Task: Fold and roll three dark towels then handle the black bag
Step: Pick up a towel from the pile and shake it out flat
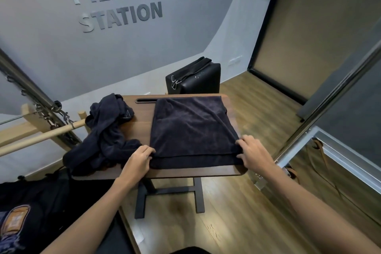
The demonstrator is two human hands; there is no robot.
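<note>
The folded towel (190, 128) on the right of the table is dark navy, nearly black, and plain. The heap of towels (105, 134) to its left has the same dark navy, with a small pale triangle mark on one fold. The table (140, 128) is dark brown with a wood grain, and its legs are black. The far box (198, 80) is black with a black strap and silver clips. The wall (61, 51) is grey with darker grey letters. The floor (237, 212) is light brown wood with a streaked grain. The near left bag (31, 202) is black with an orange and blue patch.
</note>
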